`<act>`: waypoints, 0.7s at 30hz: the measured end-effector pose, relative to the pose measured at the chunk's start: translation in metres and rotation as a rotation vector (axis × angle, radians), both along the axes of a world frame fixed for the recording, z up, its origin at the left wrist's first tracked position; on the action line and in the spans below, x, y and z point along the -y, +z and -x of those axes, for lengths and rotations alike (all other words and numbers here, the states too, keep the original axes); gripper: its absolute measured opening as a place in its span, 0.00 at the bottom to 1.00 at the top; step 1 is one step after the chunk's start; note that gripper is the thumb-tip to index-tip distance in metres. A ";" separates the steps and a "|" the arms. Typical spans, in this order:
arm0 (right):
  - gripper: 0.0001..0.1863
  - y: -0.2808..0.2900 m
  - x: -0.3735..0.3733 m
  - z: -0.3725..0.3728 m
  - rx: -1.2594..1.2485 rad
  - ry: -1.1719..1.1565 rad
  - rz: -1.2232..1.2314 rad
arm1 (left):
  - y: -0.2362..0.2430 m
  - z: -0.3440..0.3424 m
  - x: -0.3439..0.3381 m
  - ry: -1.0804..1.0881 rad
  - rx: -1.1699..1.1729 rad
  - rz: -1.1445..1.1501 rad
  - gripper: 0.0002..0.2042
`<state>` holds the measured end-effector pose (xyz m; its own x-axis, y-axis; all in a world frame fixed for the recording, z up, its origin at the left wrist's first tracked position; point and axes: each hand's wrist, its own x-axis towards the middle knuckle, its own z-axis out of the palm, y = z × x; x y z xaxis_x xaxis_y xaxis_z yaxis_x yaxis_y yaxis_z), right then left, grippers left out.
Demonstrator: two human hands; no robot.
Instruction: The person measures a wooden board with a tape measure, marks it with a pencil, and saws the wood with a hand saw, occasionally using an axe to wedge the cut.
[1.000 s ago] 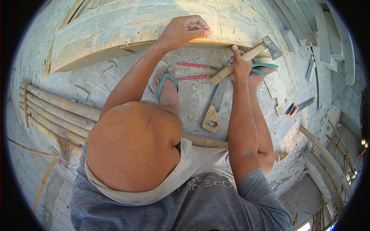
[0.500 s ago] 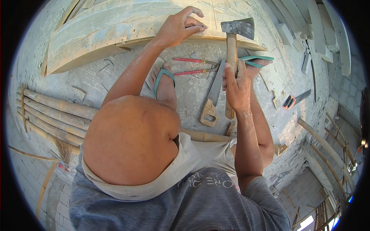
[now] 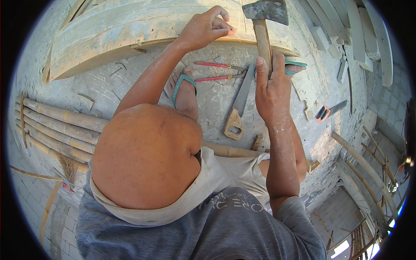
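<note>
My right hand (image 3: 274,97) grips the wooden handle of a hatchet (image 3: 262,45), thumb and fingers around it. The dark, worn hatchet head points away from me, above the thick, curved wooden piece (image 3: 97,60). At that piece's near edge my left hand (image 3: 201,31) is closed in a pinch, fingers curled, thumb side against the wood. Whatever lies between those fingertips is too small to make out. On the concrete floor between my sandalled feet are red-handled pincers or cutters (image 3: 216,79) and a handsaw (image 3: 241,99) with a wooden handle.
Several bamboo poles (image 3: 65,115) lie at the left, near a small twig broom (image 3: 68,168). Another saw with an orange-and-black handle (image 3: 323,113) rests at the right. Pale planks (image 3: 359,39) are stacked at the far right. Bent metal bits and wood scraps litter the floor.
My right hand has lifted the hatchet, so its head looks larger and farther up in view. My left hand stays pinched at the wooden edge.
</note>
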<state>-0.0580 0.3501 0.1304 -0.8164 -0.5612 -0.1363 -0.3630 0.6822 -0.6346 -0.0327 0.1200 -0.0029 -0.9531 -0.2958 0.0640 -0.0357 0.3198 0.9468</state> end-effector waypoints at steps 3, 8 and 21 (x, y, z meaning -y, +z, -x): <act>0.20 -0.018 -0.002 0.006 -0.184 0.082 -0.247 | 0.007 0.002 -0.002 -0.001 0.020 0.069 0.17; 0.17 -0.010 0.008 0.004 -0.265 0.104 -0.230 | 0.004 -0.002 -0.002 0.014 0.011 0.089 0.18; 0.16 -0.019 0.000 0.000 -0.260 0.014 -0.079 | 0.005 0.000 -0.001 -0.017 0.032 0.067 0.16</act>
<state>-0.0575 0.3504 0.1109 -0.8217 -0.5690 0.0328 -0.5168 0.7195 -0.4640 -0.0325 0.1215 0.0026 -0.9599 -0.2755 0.0524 -0.0597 0.3835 0.9216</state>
